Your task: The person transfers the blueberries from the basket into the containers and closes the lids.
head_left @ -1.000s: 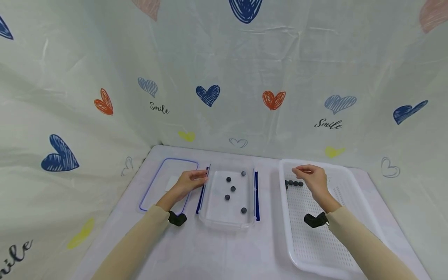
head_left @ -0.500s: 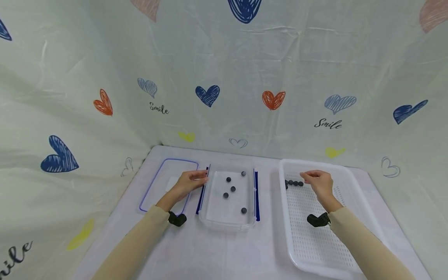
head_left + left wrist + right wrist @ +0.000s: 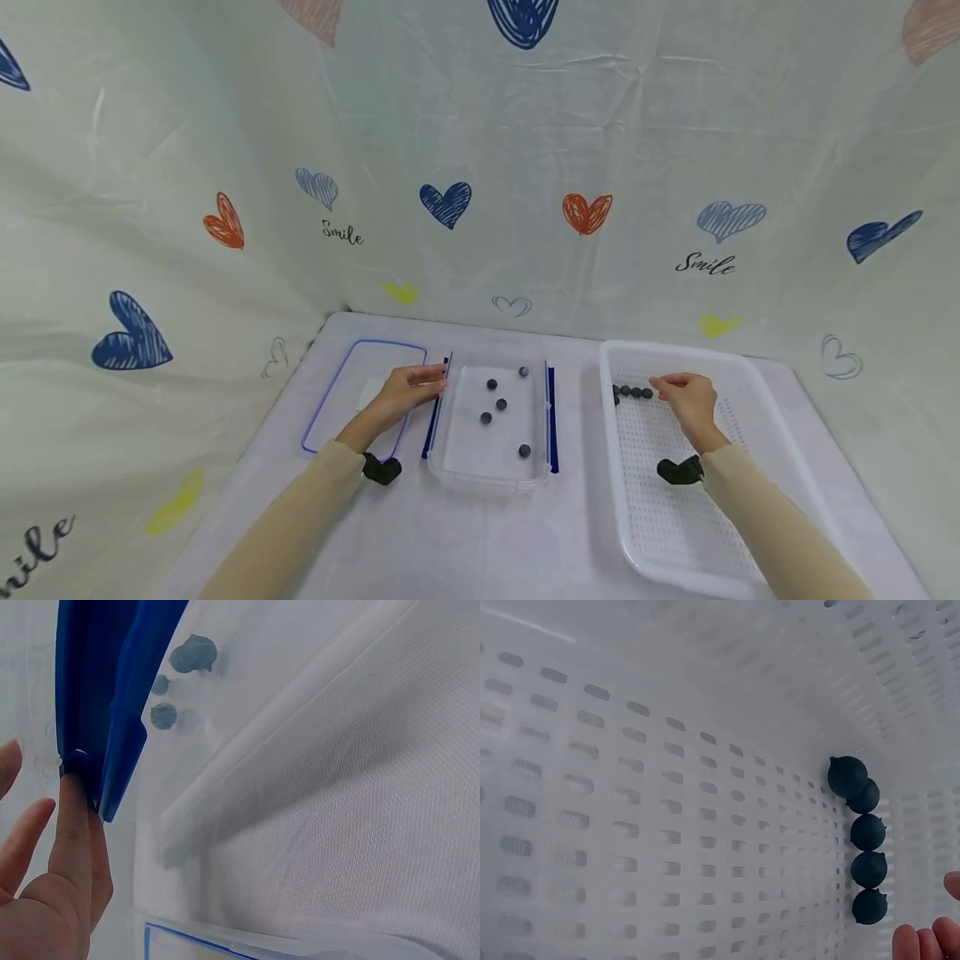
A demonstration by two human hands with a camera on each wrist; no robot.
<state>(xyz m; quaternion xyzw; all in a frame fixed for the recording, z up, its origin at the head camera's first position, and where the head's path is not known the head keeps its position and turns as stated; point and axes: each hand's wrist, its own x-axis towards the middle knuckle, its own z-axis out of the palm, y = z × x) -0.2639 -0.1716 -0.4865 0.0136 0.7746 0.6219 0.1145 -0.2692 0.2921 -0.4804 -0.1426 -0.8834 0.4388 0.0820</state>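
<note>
My left hand (image 3: 397,400) is at the left side of a clear plastic box (image 3: 487,483), its fairly straight fingers touching the blue latch flap (image 3: 97,675). Several small dark balls (image 3: 501,405) lie spread over the box floor. Over the white perforated basket (image 3: 660,500), my right hand (image 3: 688,402) points its fingertips at the near end of a row of dark balls (image 3: 868,868). These balls have tiny nubs and sit against the basket wall. The right fingers (image 3: 906,946) and thumb are apart, with nothing visible between them.
A clear lid (image 3: 345,383) with a blue rim lies left of the box, partly under my left hand. Another blue latch (image 3: 553,421) hangs on the box's right side. A white cloth (image 3: 525,542) covers the table, and a heart-printed curtain (image 3: 510,133) stands behind.
My right hand has moved right and slightly lower, to the end of the ball row. One ball in the box has shifted slightly. The left hand has stayed in place.
</note>
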